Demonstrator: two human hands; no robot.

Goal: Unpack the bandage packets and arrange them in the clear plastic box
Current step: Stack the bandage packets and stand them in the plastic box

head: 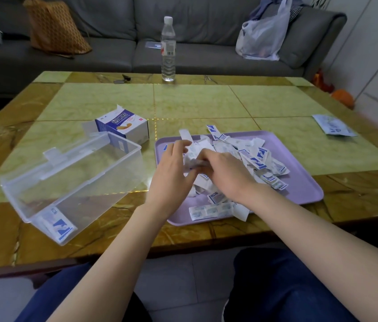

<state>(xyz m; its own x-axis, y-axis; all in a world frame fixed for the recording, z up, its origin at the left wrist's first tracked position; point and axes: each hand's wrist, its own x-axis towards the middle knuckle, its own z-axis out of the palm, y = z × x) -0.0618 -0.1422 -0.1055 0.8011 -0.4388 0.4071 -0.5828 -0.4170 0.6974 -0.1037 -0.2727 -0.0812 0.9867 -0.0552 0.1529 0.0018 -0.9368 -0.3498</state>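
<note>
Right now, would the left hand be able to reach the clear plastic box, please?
Probably yes. The left hand is over the tray's left edge, among the bandage packets, and the clear plastic box lies open just to its left, with only tabletop between them.

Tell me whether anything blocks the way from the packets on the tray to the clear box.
Nothing visible does. Only bare table lies between the bandage packets on the tray and the open clear plastic box to their left; the cardboard carton stands behind that line.
</note>
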